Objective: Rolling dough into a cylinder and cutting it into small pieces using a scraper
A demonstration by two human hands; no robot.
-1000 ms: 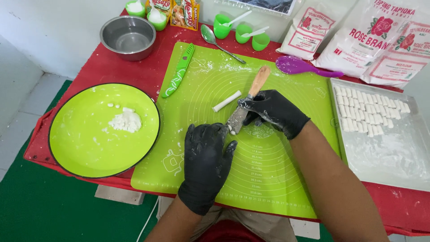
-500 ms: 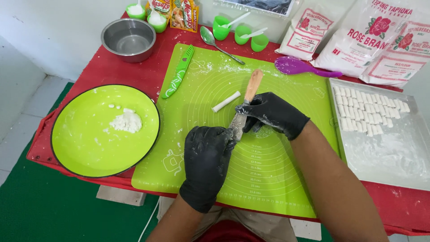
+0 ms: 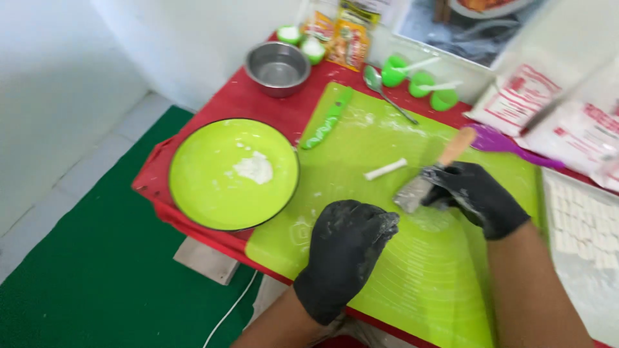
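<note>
Left grip [image 3: 345,254], in a black glove, is loosely curled and holds nothing, resting on the green mat [image 3: 412,270] at its near edge. Right grip [image 3: 474,193], also gloved, is closed around a wooden-handled knife [image 3: 431,173] whose blade touches the mat. Beyond lies a white dough strip [image 3: 385,169]; the green plate [image 3: 232,174] sits left on the red surface [image 3: 258,103].
</note>
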